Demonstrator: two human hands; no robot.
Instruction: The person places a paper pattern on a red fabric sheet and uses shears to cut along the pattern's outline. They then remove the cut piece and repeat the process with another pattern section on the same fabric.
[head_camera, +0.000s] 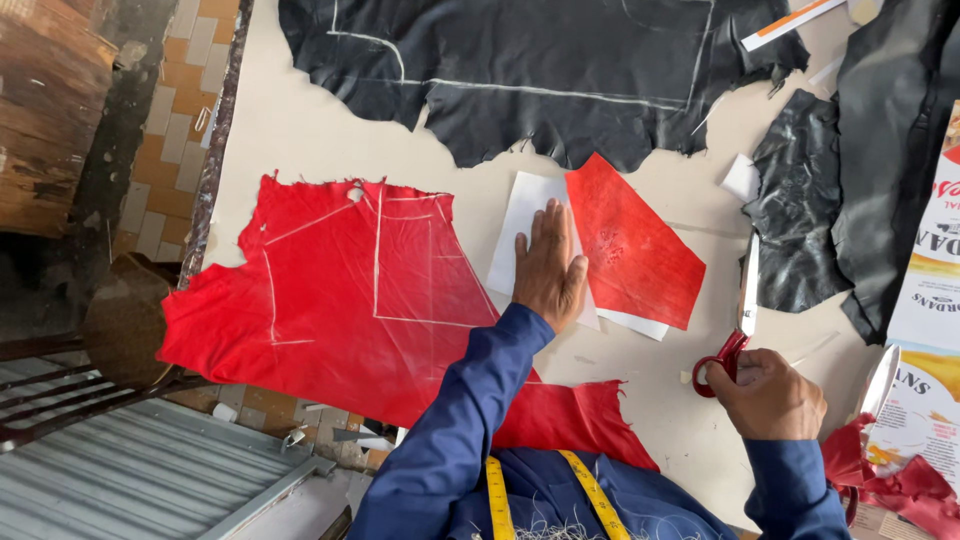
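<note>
Big black leather hide (540, 75) with chalk lines on the worktop (300, 130); crumpled black scrap (800, 200); yellow tape measure (595, 495); tiled floor (175, 120).

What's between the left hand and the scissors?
Head view: the cut red piece lying on white paper under the left hand, then bare tabletop up to the scissors in the right hand.

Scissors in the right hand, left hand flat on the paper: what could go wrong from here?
1. The left hand presses only the white paper; the red cut piece beside it lies loose and may shift.
2. The scissors in the right hand have blades lying close to the black leather scrap and could nick it.
</note>
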